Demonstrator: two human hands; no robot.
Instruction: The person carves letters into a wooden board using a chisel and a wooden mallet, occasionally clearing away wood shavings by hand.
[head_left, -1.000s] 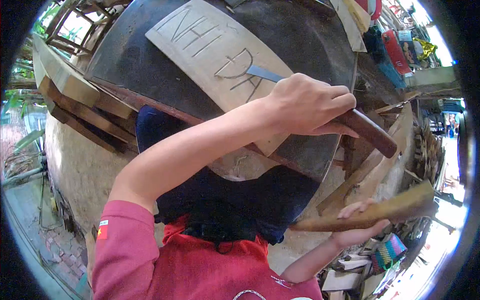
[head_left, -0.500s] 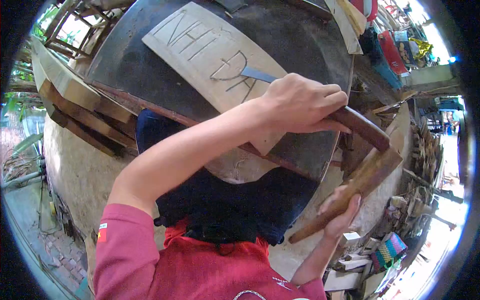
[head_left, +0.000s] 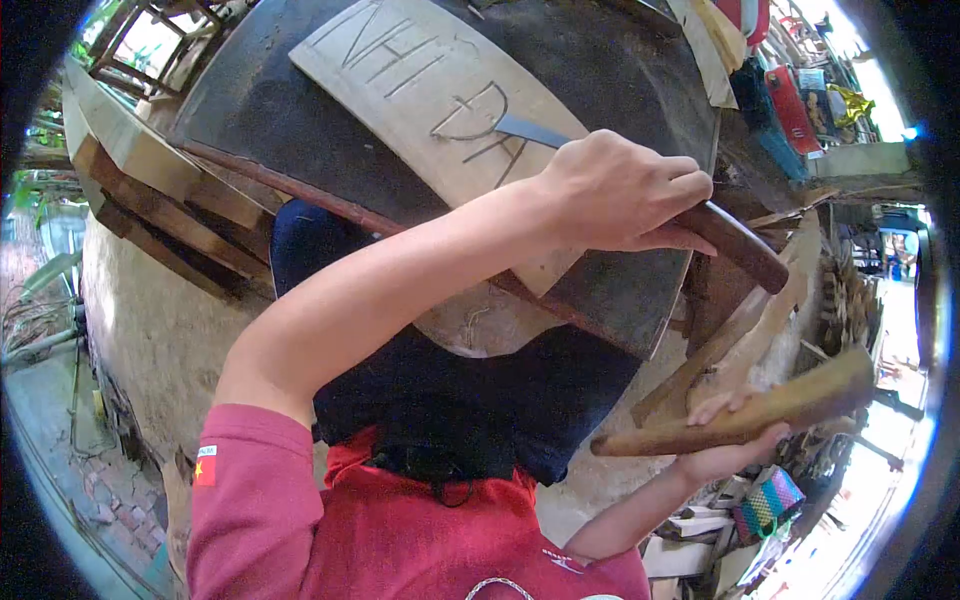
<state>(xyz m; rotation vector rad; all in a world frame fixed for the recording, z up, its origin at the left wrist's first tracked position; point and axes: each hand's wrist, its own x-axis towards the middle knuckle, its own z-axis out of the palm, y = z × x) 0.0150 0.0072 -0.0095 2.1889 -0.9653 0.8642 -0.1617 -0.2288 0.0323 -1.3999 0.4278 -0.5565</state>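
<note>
My left hand (head_left: 625, 190) is closed around the dark wooden handle of a chisel (head_left: 735, 243). Its flat metal blade rests with the tip on the D-shaped letter of a pale wooden board (head_left: 410, 75), which bears large outlined letters. Below and to the right, my right hand (head_left: 735, 440) grips a wooden mallet (head_left: 800, 400) by its narrower part, fingers wrapped around it. The mallet's thick end is apart from the chisel's handle end. My left forearm crosses over the board's lower part and hides some of it.
The board lies on a dark worktop (head_left: 250, 100) with a reddish-brown front edge. Thick curved timbers (head_left: 150, 195) stand at the left. Wood scraps and a colourful woven basket (head_left: 770, 503) are at lower right; a red item (head_left: 790, 110) lies at upper right.
The mallet has swung from the chisel's handle end down and to the right, its thick end now apart. My left hand keeps the chisel on the D; the view has shifted slightly.
</note>
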